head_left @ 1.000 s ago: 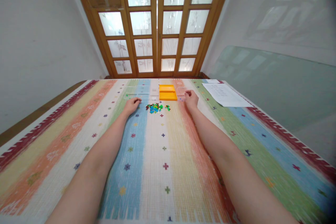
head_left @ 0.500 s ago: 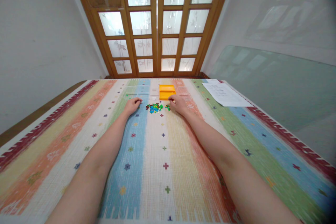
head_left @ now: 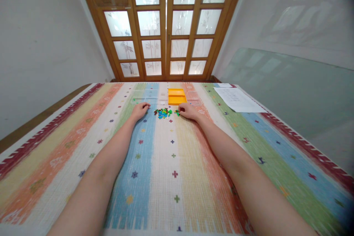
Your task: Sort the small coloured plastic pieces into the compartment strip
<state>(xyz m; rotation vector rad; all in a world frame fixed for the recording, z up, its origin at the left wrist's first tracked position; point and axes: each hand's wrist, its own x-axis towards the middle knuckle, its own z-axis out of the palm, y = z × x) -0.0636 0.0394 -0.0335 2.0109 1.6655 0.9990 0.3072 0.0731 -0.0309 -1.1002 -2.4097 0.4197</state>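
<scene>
A mixed pile of tiny blue, green, yellow and dark red pieces (head_left: 163, 113) lies on the striped cloth between my hands. My left hand (head_left: 140, 111) rests just left of it, fingers curled together; whether anything is in them is too small to see. Beside a smaller cluster of green and dark pieces (head_left: 176, 112), my right hand (head_left: 189, 111) is lowered with thumb and fingertips pinched at the cluster's edge. What the pinch holds, if anything, is hidden. Behind both hands stands a yellow two-part tray (head_left: 177, 99).
Clear plastic trays flank the yellow one, on the left (head_left: 143, 98) with a few green bits inside, and on the right (head_left: 194, 97). A printed paper sheet (head_left: 239, 99) lies at the table's far right. The striped tablecloth (head_left: 163, 191) covers the table.
My right hand has moved slightly down and nearer, from the yellow tray's front edge to the small cluster. The left hand has stayed in place.
</scene>
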